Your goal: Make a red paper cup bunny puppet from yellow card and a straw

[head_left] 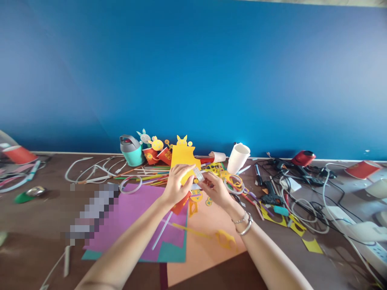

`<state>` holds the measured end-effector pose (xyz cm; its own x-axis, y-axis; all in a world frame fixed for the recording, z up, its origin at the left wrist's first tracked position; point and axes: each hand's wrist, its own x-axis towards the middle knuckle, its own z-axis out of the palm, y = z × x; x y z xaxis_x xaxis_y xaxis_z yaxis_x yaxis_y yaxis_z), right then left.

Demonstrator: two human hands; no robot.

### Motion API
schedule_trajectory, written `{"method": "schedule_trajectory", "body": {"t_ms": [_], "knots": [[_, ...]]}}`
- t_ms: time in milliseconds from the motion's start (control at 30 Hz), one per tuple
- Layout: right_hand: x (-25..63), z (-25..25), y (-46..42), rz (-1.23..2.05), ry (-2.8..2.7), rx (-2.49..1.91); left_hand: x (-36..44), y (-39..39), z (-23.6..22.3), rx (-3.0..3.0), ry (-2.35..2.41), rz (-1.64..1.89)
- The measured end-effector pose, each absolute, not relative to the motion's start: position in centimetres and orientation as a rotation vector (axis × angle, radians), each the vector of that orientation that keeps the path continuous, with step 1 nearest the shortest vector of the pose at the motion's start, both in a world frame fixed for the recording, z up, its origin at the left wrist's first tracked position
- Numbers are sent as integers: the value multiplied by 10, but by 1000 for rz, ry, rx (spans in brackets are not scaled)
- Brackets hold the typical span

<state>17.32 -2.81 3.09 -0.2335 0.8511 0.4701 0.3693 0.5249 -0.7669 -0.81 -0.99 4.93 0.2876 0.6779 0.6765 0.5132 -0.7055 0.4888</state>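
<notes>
My left hand point(177, 186) is closed, its fingers against the lower part of a yellow paper sheet point(182, 156) with a curved cut at its right edge. Opposite it, my right hand point(216, 190), with bangles at the wrist, pinches near a small whitish striped piece point(198, 174) between the two hands. What that piece is I cannot make out. Below my left hand lies a red paper cup point(180, 204), partly covered. Yellow paper cut-outs point(196, 196) lie beneath the hands on an orange sheet point(205, 257), beside a purple sheet point(130, 225).
Along the wall stand a teal flask point(133, 155), red cups with animal faces point(156, 144) and a white cup point(238, 158). To the right lie a black glue gun point(271, 195), tangled cables point(302, 209) and a power strip point(371, 245). Colored sticks point(151, 175) are spread behind the sheets.
</notes>
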Motion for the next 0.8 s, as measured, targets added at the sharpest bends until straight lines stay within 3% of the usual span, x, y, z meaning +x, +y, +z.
{"method": "schedule_trajectory", "body": {"t_ms": [800], "knots": [[172,41,-32,305,-1884,-996,-3,-16,51,2359,1096,1345]]}}
